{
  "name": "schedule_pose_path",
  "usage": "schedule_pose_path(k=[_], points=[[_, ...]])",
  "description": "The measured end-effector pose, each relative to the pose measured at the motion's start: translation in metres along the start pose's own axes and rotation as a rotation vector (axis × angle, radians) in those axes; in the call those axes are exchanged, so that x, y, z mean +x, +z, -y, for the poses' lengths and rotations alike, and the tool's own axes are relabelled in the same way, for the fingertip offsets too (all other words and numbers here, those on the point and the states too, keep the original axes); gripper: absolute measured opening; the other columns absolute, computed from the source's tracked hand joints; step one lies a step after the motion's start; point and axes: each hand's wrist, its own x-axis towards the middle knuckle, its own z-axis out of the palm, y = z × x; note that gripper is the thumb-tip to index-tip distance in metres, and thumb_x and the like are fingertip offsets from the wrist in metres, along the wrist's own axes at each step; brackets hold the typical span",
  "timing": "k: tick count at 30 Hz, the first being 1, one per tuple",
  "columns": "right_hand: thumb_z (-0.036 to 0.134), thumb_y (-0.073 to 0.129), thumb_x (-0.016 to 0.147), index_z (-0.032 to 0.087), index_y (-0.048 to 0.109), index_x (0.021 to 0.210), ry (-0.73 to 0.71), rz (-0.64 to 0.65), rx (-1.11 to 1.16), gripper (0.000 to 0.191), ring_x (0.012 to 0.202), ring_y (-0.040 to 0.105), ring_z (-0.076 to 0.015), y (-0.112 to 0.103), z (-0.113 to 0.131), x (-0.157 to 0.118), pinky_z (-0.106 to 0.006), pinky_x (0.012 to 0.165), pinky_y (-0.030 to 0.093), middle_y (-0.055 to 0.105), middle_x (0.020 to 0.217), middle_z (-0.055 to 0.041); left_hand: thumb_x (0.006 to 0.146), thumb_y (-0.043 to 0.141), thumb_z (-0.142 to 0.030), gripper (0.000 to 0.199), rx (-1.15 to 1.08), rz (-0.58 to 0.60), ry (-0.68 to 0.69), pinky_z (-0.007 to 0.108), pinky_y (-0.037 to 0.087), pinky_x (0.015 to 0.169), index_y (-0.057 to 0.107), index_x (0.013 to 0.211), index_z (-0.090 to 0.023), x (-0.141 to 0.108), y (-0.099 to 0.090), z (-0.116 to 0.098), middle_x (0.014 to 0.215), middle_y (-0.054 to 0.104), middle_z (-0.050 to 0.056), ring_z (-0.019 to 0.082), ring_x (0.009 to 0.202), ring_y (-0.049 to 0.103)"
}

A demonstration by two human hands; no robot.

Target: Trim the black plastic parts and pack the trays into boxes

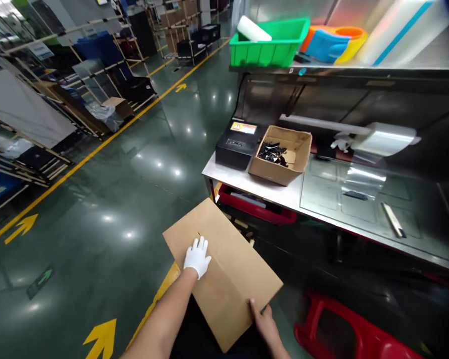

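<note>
A flat brown cardboard piece [228,279] lies slantwise in front of me, low in the view. My left hand [197,258], in a white glove, rests on its upper left part with the fingers stretched out. At its lower right edge is my bare right hand [264,321], the thumb on top and the other fingers partly hidden at the edge, gripping the cardboard. An open cardboard box [277,172] with small black parts [272,152] stands on the metal workbench [247,183], beside a black case [234,149].
A red stool [344,319] stands at the lower right. Under the bench is a red tray [254,209]. The shelf above holds a green bin [265,50]. A film roll [391,138] lies on the bench. Racks [97,75] line the left side.
</note>
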Motion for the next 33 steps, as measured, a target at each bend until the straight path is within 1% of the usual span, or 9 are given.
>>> schedule_pose_path(k=[4,7,10,12,15,19,22,26,33], points=[[0.077,0.041,0.082,0.001,0.03,0.152,0.086,-0.048,0.009,0.104,0.129,0.064,-0.0441,0.023,-0.007,-0.002,-0.049,0.104,0.053,0.06,0.141,-0.0331,0.098,0.05,-0.041,0.07,0.016,-0.056,0.069,0.051,0.028,0.122,0.036,0.161,-0.017,0.001,0.003,0.012,0.17,0.03,0.012,0.036,0.151,0.028],[0.077,0.04,0.084,0.007,0.029,0.152,0.127,-0.111,0.03,0.099,0.131,0.062,-0.0435,0.032,-0.008,-0.006,-0.051,0.107,0.05,0.061,0.141,-0.0317,0.102,0.045,-0.041,0.054,0.006,-0.08,0.16,0.049,0.025,0.124,0.05,0.153,-0.024,0.011,-0.007,0.027,0.161,0.046,0.01,0.031,0.14,0.043],[0.077,0.04,0.084,0.012,0.033,0.151,0.139,-0.186,0.097,0.094,0.129,0.064,-0.0425,0.04,-0.01,-0.012,-0.051,0.106,0.051,0.065,0.138,-0.0291,0.105,0.039,-0.038,0.042,0.004,-0.115,0.254,0.047,0.028,0.123,0.066,0.137,-0.031,0.036,-0.027,0.048,0.144,0.06,0.007,0.027,0.128,0.054],[0.079,0.037,0.083,0.012,0.033,0.152,0.131,-0.232,0.142,0.097,0.131,0.063,-0.0428,0.049,-0.013,-0.015,-0.051,0.107,0.051,0.065,0.138,-0.0289,0.106,0.036,-0.035,0.045,0.02,-0.157,0.28,0.049,0.032,0.12,0.069,0.134,-0.026,0.063,-0.038,0.066,0.144,0.06,0.013,0.031,0.132,0.053],[0.082,0.036,0.079,0.01,0.03,0.156,0.15,-0.3,0.202,0.105,0.131,0.062,-0.0431,0.064,-0.018,-0.012,-0.051,0.11,0.05,0.065,0.138,-0.0291,0.106,0.034,-0.035,0.053,0.006,-0.217,0.165,0.052,0.034,0.12,0.057,0.149,-0.016,0.112,-0.048,0.097,0.162,0.042,0.02,0.038,0.147,0.04],[0.084,0.044,0.069,0.012,0.034,0.154,0.205,-0.391,0.378,0.112,0.126,0.066,-0.0432,0.074,-0.016,-0.007,-0.051,0.113,0.049,0.071,0.13,-0.0259,0.106,0.031,-0.041,0.066,-0.261,0.013,-0.021,0.038,0.032,0.124,0.027,0.164,-0.009,0.161,-0.049,0.126,0.168,0.036,0.017,0.028,0.152,0.039],[0.083,0.053,0.059,0.021,0.045,0.147,0.183,-0.497,0.558,0.108,0.126,0.066,-0.0435,0.079,-0.012,-0.003,-0.05,0.112,0.051,0.073,0.128,-0.0199,0.106,0.021,-0.044,0.067,-0.306,0.099,-0.051,0.035,0.041,0.118,0.036,0.159,-0.006,0.176,-0.049,0.134,0.16,0.048,0.017,0.027,0.145,0.051],[0.078,0.066,0.049,0.034,0.058,0.131,0.144,-0.621,0.737,0.093,0.127,0.064,-0.0468,0.089,-0.013,0.003,-0.054,0.107,0.053,0.078,0.117,-0.0141,0.103,0.01,-0.059,0.076,-0.365,0.148,-0.136,0.045,0.052,0.106,0.057,0.144,-0.017,0.182,-0.051,0.134,0.139,0.068,0.017,0.034,0.122,0.068],[0.079,0.05,0.067,0.014,0.039,0.15,0.182,-0.49,0.632,0.106,0.136,0.061,-0.0349,0.079,0.005,-0.005,-0.041,0.119,0.045,0.064,0.144,-0.0205,0.099,0.022,-0.065,0.072,-0.322,0.168,-0.258,0.054,0.055,0.096,0.07,0.126,-0.018,0.185,-0.053,0.145,0.118,0.074,0.02,0.041,0.101,0.074]])
